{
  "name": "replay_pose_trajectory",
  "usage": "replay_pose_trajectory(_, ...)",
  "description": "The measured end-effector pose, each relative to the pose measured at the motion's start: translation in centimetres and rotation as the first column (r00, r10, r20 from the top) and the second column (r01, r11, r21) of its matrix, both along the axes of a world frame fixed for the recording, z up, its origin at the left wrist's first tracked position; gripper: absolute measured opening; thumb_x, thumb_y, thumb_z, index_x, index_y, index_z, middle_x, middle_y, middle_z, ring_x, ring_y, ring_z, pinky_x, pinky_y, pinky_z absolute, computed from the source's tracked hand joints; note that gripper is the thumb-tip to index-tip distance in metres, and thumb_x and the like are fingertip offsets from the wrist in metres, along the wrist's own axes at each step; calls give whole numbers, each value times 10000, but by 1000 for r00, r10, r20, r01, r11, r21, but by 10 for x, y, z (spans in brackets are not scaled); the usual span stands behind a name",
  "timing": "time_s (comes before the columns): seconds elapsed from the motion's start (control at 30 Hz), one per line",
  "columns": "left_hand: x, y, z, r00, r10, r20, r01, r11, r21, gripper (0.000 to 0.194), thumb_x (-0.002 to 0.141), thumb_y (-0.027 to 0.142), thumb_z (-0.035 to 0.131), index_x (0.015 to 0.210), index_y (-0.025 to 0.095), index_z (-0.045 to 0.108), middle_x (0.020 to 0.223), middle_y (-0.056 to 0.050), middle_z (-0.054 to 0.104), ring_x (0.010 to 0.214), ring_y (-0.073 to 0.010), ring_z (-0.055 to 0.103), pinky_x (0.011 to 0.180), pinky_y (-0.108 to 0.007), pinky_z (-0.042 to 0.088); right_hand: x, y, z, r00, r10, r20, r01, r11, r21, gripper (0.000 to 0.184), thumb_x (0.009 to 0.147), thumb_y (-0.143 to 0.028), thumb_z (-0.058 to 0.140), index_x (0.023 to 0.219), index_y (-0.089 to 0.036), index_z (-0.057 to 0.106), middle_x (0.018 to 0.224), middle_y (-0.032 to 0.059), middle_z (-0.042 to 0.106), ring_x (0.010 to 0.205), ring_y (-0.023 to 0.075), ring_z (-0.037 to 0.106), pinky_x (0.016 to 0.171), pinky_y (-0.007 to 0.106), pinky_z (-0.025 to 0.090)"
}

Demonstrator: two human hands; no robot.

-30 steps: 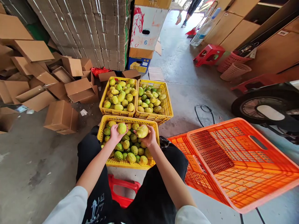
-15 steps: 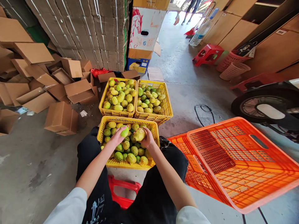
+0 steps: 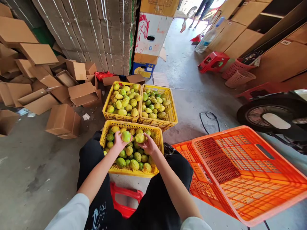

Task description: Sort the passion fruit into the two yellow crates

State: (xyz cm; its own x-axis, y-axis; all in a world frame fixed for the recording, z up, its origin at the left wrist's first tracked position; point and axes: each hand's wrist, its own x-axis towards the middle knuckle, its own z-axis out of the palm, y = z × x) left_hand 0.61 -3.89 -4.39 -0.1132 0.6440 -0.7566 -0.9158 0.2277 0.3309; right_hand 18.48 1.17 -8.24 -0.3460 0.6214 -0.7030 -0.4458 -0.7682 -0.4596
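Over the near yellow crate (image 3: 134, 172), my left hand (image 3: 119, 142) is closed around a green lemon (image 3: 126, 136), whose rounded side faces up. My right hand (image 3: 150, 145) grips a yellow-green lemon (image 3: 140, 138) from the right, with the fingertips behind and beneath it. The two held fruits are close together but apart. Below them, loose lemons (image 3: 134, 164) in green and yellow fill the crate, which stands between my knees.
Beyond are a left yellow crate (image 3: 120, 118) and a right yellow crate (image 3: 171, 111), both holding lemons. Orange crates (image 3: 242, 204) lie at my right, near a motorbike wheel (image 3: 261, 113). Cardboard boxes (image 3: 63, 119) heap up at left. A red stool (image 3: 124, 209) shows beneath me.
My left hand has turned its green lemon so more of it faces up. The right hand's lemon has shifted slightly left and tilted. The view has shifted a little.
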Motion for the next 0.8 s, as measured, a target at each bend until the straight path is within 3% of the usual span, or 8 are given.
replay_pose_trajectory(0.13, -2, 4, 4, 999, 38, -15, -38, 999, 3, 226, 948, 228, 430, 999, 161, 640, 819, -100, 712, 916, -287, 748, 802, -443, 633, -2, -5, -4, 993, -76, 85, 79, 996, -36, 298, 795, -395, 766, 971, -264, 564, 790, 0, 731, 660, 217, 745, 605, 389, 672)
replay_pose_trajectory(0.2, -1, 4, 6, 999, -12, -40, 13, 1000, 19, 154, 952, 238, 504, 963, 159, 636, 822, -91, 709, 869, -259, 743, 770, -393, 626, -2, -7, -2, 990, -124, 71, 124, 992, -3, 261, 785, -374, 731, 938, -272, 546, 781, -11, 721, 682, 224, 752, 621, 401, 674)
replay_pose_trajectory(0.33, 3, 2, 10, 992, -109, -63, 110, 994, 18, 119, 880, 266, 710, 884, 173, 635, 768, -53, 674, 680, -181, 667, 614, -289, 573, -1, -12, -2, 998, -55, 20, 55, 998, 11, 277, 736, -355, 740, 907, -271, 539, 814, 20, 730, 784, 267, 772, 654, 434, 678)
replay_pose_trajectory(0.47, 4, -2, 12, 996, -77, -43, 70, 987, -144, 167, 854, 246, 752, 800, 195, 603, 702, -3, 607, 617, -137, 584, 579, -268, 560, -8, -22, -16, 999, -36, 24, 38, 992, -123, 317, 717, -360, 777, 896, -272, 531, 834, 39, 725, 808, 272, 762, 681, 470, 679)
replay_pose_trajectory(0.57, -1, -5, 12, 998, -18, -56, 4, 970, -245, 178, 847, 221, 747, 772, 203, 586, 719, 1, 602, 645, -138, 590, 596, -266, 566, -22, -26, -32, 999, 40, -20, -42, 994, -97, 358, 659, -343, 814, 873, -272, 536, 806, 30, 711, 844, 291, 762, 700, 483, 680)
replay_pose_trajectory(0.67, -7, -5, 17, 998, 16, -62, -31, 968, -249, 153, 843, 201, 726, 773, 198, 590, 741, -10, 616, 666, -141, 621, 592, -248, 562, -42, -16, -40, 992, 94, -83, -100, 993, -68, 347, 665, -325, 817, 900, -258, 571, 810, 43, 729, 898, 310, 767, 722, 483, 685)
replay_pose_trajectory(0.8, -15, -6, 27, 995, 25, -100, -42, 984, -176, 130, 824, 245, 730, 796, 195, 613, 768, -24, 633, 689, -149, 647, 588, -236, 568, -81, 32, -30, 993, -5, -115, -4, 997, -78, 194, 840, -286, 717, 1006, -246, 623, 856, 50, 766, 939, 281, 777, 767, 425, 695)
